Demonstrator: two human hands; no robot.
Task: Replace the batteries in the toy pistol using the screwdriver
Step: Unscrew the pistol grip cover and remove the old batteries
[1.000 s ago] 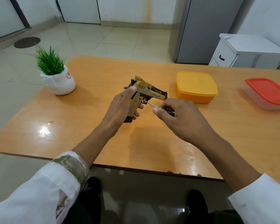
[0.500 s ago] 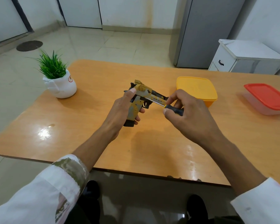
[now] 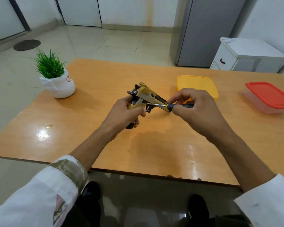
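Meanwhile, above the middle of the wooden bench [image 3: 154, 153], the left hand [image 3: 123, 112] grips the yellow toy pistol [image 3: 146, 95] by its handle, fingers curled round it. The right hand [image 3: 195, 110] pinches the black handle of the screwdriver [image 3: 170, 106], its metal tip against the pistol's side near the trigger. A potted plant [image 3: 59, 86] stands at left, a yellow box [image 3: 197, 84] and a red-lidded box [image 3: 269, 95] at right

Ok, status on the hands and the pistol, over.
Left hand grips toy pistol by its handle. Right hand holds screwdriver, tip at the pistol's side. Nothing blocking.
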